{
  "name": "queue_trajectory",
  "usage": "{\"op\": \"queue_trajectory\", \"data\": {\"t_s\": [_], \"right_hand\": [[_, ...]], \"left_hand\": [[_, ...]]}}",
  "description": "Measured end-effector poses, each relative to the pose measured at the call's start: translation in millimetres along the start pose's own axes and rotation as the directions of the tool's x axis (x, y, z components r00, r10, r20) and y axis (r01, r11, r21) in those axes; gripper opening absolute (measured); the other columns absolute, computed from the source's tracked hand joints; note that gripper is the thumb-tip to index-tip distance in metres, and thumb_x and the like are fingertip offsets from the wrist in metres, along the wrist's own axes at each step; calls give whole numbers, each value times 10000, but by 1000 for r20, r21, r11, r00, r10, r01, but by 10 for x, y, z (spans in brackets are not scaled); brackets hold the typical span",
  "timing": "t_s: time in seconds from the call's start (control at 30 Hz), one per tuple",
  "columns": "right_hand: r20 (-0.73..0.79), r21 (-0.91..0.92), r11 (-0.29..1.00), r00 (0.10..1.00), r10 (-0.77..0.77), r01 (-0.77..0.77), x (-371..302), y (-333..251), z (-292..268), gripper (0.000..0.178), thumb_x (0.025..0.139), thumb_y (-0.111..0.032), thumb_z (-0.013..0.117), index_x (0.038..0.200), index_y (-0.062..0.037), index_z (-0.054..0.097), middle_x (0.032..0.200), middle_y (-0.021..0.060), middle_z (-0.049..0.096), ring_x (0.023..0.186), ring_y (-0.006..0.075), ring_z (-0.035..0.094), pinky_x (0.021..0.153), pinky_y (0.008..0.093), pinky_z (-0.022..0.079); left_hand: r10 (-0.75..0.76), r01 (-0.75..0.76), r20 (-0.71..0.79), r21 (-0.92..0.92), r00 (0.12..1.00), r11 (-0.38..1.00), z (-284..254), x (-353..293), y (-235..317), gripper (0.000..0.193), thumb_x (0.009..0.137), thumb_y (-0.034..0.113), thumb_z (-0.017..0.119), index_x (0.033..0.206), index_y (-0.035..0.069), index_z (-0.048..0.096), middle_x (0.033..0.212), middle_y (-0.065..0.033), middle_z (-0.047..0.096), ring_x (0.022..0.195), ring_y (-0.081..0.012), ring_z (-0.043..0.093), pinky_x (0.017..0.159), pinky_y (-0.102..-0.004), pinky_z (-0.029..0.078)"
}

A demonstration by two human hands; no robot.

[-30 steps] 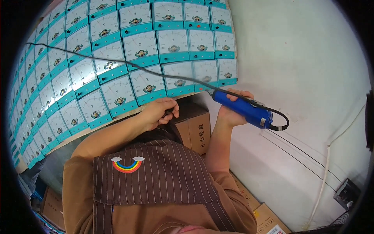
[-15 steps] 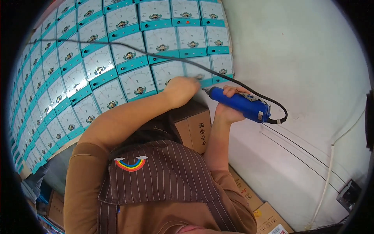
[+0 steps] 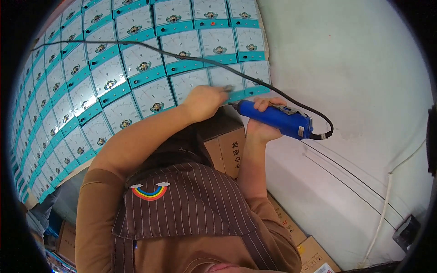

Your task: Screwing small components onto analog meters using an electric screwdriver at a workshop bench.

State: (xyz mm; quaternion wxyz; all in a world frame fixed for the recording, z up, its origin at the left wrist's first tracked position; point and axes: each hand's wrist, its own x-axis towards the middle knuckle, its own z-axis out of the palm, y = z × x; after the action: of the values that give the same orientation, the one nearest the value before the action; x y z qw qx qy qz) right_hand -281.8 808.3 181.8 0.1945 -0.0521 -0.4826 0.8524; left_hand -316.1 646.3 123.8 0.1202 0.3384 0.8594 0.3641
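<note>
My right hand (image 3: 264, 125) is wrapped round a blue electric screwdriver (image 3: 275, 119). Its narrow tip points left, toward my left hand (image 3: 205, 103), and a black cord (image 3: 325, 129) leaves its rear end. The left hand is curled closed at the lower edge of the meters, its fingertips blurred by motion; whatever they hold cannot be made out. Right beside those fingertips is a white-faced panel meter (image 3: 222, 78) with a teal base. Many more such meters stand in tight rows, among them one meter (image 3: 189, 82) just above the left hand.
The cord crosses over the meters from left to right. Below the hands stands a brown cardboard box (image 3: 232, 148), with another carton (image 3: 314, 257) lower right. A pale wall or surface (image 3: 337, 82) spreads along the right, with a thin white cable (image 3: 387, 191) and a black box (image 3: 406, 232).
My left hand has shifted slightly left and up, still blurred at the fingertips. The screwdriver in my right hand has moved a little left. The meters sit slightly further left in view.
</note>
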Motion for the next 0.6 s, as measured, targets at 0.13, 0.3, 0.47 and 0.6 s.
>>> {"op": "queue_trajectory", "data": {"t_s": [0.13,0.3,0.47,0.6], "right_hand": [[-11,7,1000,1000,11,-11,1,0,35,491,823,-481,351,909,-55,579,609,96,537,604,230,492,700,367,368],[8,15,1000,1000,23,-23,11,-13,85,507,825,-490,346,910,-52,587,609,94,539,615,229,491,703,363,360],[32,47,999,999,-8,7,8,-1,36,502,853,-485,325,919,-28,523,609,120,536,579,229,506,644,357,409],[14,65,998,1000,13,-14,2,-43,99,504,848,-494,329,911,-33,523,608,116,536,583,227,508,650,353,406]], "left_hand": [[-21,14,-118,-61,993,998,-69,1,91,164,721,117,637,847,67,546,829,-87,582,742,-298,589,604,-402,467],[38,-37,-90,15,995,999,16,0,5,149,730,143,634,814,59,544,812,-97,583,699,-305,588,572,-411,459],[-85,75,150,71,985,995,-183,38,135,299,769,122,547,1051,25,560,905,-131,604,788,-319,602,625,-408,491],[-33,33,58,-1,998,999,-157,-4,104,289,762,127,559,1034,29,569,922,-136,607,793,-314,604,625,-413,489]]}}
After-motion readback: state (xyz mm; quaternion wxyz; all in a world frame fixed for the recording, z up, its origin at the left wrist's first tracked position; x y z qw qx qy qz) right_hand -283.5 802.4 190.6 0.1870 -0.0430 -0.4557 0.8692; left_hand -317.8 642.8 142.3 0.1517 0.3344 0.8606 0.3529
